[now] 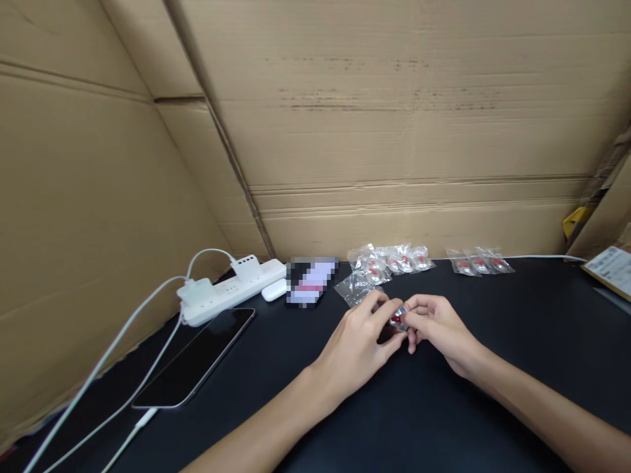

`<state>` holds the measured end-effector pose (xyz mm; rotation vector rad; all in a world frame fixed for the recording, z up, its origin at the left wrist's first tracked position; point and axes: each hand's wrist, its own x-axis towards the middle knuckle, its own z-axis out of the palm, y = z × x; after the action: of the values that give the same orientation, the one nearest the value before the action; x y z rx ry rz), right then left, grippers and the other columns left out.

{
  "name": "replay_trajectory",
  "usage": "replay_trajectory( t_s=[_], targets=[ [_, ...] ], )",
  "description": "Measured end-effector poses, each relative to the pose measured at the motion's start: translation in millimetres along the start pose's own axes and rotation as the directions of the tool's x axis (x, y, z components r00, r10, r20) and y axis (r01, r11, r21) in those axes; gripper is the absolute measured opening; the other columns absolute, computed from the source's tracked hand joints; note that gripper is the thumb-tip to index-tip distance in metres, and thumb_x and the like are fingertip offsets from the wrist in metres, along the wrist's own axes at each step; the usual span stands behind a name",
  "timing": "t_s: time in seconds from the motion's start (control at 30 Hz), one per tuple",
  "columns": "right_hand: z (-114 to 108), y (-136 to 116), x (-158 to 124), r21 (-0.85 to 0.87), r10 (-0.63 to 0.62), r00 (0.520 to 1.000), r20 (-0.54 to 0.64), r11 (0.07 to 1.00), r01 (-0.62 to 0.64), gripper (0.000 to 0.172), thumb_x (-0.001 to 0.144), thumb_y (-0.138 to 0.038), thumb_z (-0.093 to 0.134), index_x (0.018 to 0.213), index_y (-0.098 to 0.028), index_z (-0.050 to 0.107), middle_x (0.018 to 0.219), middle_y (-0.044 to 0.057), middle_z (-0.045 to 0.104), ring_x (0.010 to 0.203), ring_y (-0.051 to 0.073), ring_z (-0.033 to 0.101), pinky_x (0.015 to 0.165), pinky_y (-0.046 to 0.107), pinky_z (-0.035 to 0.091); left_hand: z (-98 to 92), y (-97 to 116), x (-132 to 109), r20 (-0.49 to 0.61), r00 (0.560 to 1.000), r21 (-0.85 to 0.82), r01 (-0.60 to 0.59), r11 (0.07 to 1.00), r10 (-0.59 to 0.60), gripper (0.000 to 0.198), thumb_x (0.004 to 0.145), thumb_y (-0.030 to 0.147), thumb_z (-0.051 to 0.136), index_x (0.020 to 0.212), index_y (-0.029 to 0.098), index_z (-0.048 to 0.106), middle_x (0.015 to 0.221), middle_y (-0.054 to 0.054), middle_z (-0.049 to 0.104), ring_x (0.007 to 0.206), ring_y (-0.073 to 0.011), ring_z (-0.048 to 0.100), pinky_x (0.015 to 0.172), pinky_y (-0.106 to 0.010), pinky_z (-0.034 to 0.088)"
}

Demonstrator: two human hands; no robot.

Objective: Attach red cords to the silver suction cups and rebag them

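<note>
The bare left hand (357, 335) and bare right hand (441, 325) meet over the smooth black tabletop (394, 420), fingertips pinching 1 small shiny silver-and-red piece (398, 318) between them; light, even pressure from 2 sides should steady it.

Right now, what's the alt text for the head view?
A person's left hand and right hand hold a small silver-and-red item at a black table. Beyond them, similar clear-bagged items lie near a cardboard wall; to the left are a power strip and a dark-screened device.
</note>
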<state>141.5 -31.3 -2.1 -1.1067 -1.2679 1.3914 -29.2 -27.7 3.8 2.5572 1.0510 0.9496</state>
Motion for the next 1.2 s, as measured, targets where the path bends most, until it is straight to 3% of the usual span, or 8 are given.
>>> replay_trajectory(
  t_s=[0.23,0.47,0.8,0.93,1.03,1.2],
  targets=[
    [-11.3,7.3,8.2,-0.161,-0.12,0.982,0.143,0.977,0.143,0.01,0.076,-0.023,0.066,0.079,-0.014,0.064,0.067,0.0,0.064,0.051,0.012,0.06,0.053,0.026,0.054,1.5,-9.0,1.2,-0.046,0.998,-0.033,0.035,0.999,-0.037,0.028,0.086,0.027,0.066,0.112,0.019,0.065,0.098,-0.006,0.06,0.076,-0.0173,0.062,0.072,-0.03,0.052],
    [-11.0,7.6,7.4,-0.281,-0.137,0.986,0.092,0.946,0.158,0.006,0.075,-0.017,0.059,0.074,-0.015,0.064,0.063,-0.001,0.06,0.048,0.009,0.051,0.042,0.02,0.044,-0.5,-3.6,0.9,0.009,1.0,-0.001,0.026,1.0,-0.026,0.03,0.083,0.02,0.065,0.114,0.019,0.064,0.102,-0.006,0.058,0.083,-0.0188,0.063,0.076,-0.033,0.054],
    [-16.5,10.3,10.7,-0.111,-0.032,0.996,0.082,0.993,0.041,0.011,0.074,-0.024,0.063,0.072,-0.013,0.064,0.059,-0.001,0.059,0.043,0.007,0.046,0.041,0.02,0.04,-2.3,-7.8,2.7,0.053,0.998,0.104,0.034,0.994,-0.04,0.038,0.088,0.04,0.062,0.122,0.022,0.057,0.109,-0.006,0.059,0.092,-0.022,0.063,0.08,-0.036,0.053],
    [-18.5,7.5,11.2,-0.073,-0.035,0.997,0.062,0.997,0.04,0.015,0.074,-0.027,0.065,0.069,-0.013,0.064,0.06,0.0,0.059,0.044,0.007,0.047,0.042,0.021,0.042,-10.7,-24.6,8.2,-0.078,0.996,0.144,0.06,0.988,-0.049,0.032,0.095,0.039,0.051,0.12,0.019,0.057,0.113,-0.008,0.06,0.104,-0.0235,0.059,0.092,-0.039,0.048],
    [-20.9,6.6,12.6,-0.065,-0.043,0.998,0.046,0.997,0.046,0.015,0.074,-0.027,0.064,0.07,-0.013,0.065,0.062,0.001,0.061,0.045,0.008,0.049,0.044,0.022,0.044,-16.2,-49.1,11.9,-0.172,0.98,0.288,0.151,0.946,-0.104,0.03,0.098,0.033,0.044,0.116,0.015,0.059,0.109,-0.011,0.062,0.107,-0.0276,0.055,0.096,-0.044,0.045],
    [-24.5,7.6,14.8,-0.07,-0.054,0.998,0.011,0.996,0.054,0.015,0.074,-0.027,0.065,0.07,-0.013,0.065,0.062,0.002,0.061,0.045,0.008,0.05,0.045,0.023,0.045,-11.7,-80.9,9.4,-0.125,0.976,0.462,0.218,0.86,-0.18,0.047,0.095,0.034,0.045,0.132,0.006,0.05,0.124,-0.02,0.058,0.115,-0.035,0.049,0.1,-0.052,0.04]
  ],
)
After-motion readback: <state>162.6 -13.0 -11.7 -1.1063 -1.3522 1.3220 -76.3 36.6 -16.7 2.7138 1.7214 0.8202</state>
